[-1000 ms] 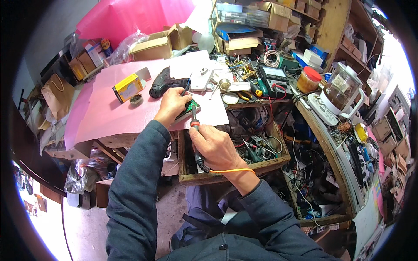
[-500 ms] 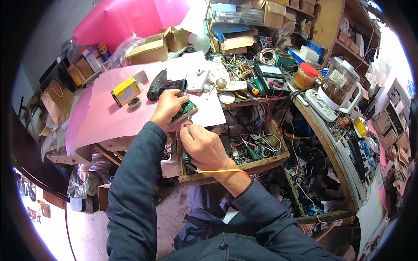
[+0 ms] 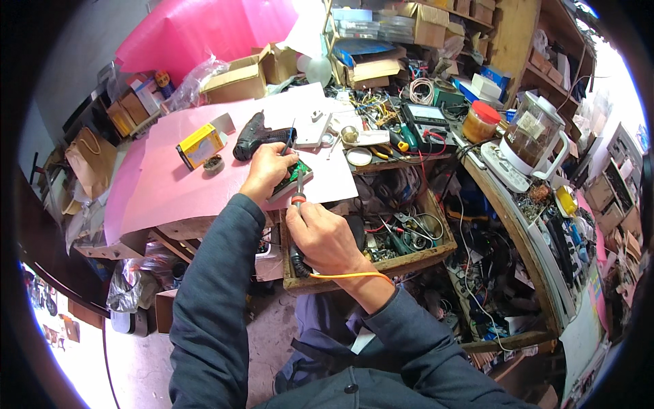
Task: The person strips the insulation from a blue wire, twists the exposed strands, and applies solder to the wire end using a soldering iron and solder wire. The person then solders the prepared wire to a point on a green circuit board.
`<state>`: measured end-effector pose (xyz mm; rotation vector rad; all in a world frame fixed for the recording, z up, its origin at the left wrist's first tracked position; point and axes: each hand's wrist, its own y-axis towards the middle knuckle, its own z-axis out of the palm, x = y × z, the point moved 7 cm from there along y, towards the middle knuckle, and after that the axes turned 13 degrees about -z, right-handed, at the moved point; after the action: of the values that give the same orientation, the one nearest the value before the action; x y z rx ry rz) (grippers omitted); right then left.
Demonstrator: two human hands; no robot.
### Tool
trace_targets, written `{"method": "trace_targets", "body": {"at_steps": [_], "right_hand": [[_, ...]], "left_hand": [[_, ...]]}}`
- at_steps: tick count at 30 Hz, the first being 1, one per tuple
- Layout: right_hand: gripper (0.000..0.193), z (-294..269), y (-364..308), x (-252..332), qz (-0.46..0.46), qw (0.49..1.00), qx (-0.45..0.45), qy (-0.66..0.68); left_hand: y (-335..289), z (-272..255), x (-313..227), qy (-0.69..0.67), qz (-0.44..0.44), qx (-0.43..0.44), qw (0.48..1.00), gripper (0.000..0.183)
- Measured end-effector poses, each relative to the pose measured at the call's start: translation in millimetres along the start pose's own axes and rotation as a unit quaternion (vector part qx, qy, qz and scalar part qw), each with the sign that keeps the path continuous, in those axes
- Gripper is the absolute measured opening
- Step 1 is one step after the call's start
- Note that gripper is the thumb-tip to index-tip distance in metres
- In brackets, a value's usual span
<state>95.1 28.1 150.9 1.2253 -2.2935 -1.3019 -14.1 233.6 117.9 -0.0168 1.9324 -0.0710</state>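
Observation:
A soldering iron (image 3: 298,198) with a red-and-black handle and an orange cable is gripped in my right hand (image 3: 325,235). Its tip points away from me, at a green circuit board (image 3: 300,168) set in a pale, flat housing at the edge of the pink sheet. Over the board's left side lies my left hand (image 3: 268,170), fingers pinched round a thin dark tool (image 3: 291,133) that looks like tweezers. That hand partly hides the board, and whether the iron's tip touches it I cannot tell. Just behind sits a black cordless drill (image 3: 253,138).
The pink sheet (image 3: 153,194) carries a yellow box (image 3: 200,146) and a small round tin (image 3: 213,164). Below the bench edge, an open wooden drawer (image 3: 381,262) holds tools and wires. A multimeter (image 3: 426,119), a red-lidded jar (image 3: 481,121) and a glass kettle (image 3: 533,133) stand to the right.
The whole view has shifted slightly. Both hands keep nearly the same place at the board, still holding the iron and the thin tool.

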Motion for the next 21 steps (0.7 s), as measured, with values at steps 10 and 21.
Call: {"method": "trace_targets", "body": {"at_steps": [10,21], "right_hand": [[0.029,-1.3,-3.9,-3.2,0.013,0.999,0.017,0.034],[0.026,-2.6,-5.0,-3.0,0.017,0.999,0.008,0.035]], "left_hand": [[5.7,-2.0,4.1,0.011,-0.012,0.019,1.0,0.014],[0.0,2.1,0.0,0.026,0.004,0.018,0.999,0.01]]}}
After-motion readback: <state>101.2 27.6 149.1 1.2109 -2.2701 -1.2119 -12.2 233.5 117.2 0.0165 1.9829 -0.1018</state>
